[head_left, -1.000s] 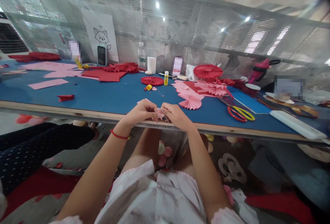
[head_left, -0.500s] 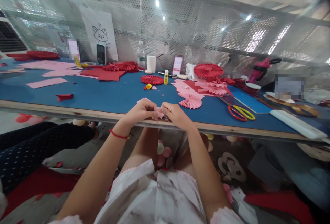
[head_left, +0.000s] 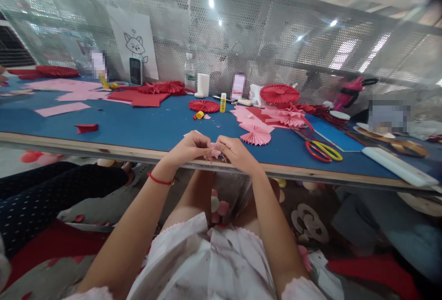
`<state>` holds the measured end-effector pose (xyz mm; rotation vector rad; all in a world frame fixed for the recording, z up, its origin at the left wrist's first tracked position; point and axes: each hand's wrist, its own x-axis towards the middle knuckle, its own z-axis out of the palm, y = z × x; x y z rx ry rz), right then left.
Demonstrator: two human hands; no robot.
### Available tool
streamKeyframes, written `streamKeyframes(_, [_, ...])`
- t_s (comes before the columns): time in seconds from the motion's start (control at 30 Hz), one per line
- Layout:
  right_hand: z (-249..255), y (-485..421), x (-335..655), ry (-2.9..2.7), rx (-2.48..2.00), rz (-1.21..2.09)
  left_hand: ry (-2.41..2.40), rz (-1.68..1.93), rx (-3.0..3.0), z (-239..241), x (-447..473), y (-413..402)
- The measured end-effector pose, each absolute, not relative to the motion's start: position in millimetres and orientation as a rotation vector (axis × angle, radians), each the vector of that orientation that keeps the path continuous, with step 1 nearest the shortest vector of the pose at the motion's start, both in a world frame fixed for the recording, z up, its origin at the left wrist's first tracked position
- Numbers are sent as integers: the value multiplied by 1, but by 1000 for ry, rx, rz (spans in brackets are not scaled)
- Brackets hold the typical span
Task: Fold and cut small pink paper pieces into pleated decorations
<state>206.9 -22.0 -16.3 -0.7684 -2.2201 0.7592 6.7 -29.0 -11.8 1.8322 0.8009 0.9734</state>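
Both hands meet at the front edge of the blue-topped table (head_left: pixel 145 129). My left hand (head_left: pixel 191 148) is closed, its thumb and fingers pinching a small piece of pink paper (head_left: pixel 215 150). From the other side my right hand (head_left: pixel 235 151) grips the same piece, fingers curled over it. Its exact shape is mostly hidden by the fingers. Just behind my left hand, a corner of other pink paper (head_left: pixel 193 133) shows. To the right of my hands lies a pleated pink paper fan (head_left: pixel 256 135). Farther back stand a glue stick (head_left: pixel 223 102) and its yellow cap (head_left: pixel 199 115).
Scissors (head_left: pixel 322 150) and a white, long-handled tool (head_left: pixel 398 166) lie at right. Red pleated rosettes (head_left: pixel 203 106), pink sheets (head_left: pixel 62 108), a water bottle (head_left: pixel 189 72) and a white cup (head_left: pixel 203 85) are on the table. A perforated metal panel (head_left: pixel 221 28) stands behind.
My hands stay together on the pink paper, with only a very slight shift of the fingers. At the far left edge, part of another person's hand has come into view.
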Motion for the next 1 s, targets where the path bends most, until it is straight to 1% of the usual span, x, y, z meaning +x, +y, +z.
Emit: streamKeyframes(1.0, [-17, -21, 206, -2227, -770, 742, 820, 977, 1817, -7, 8, -33])
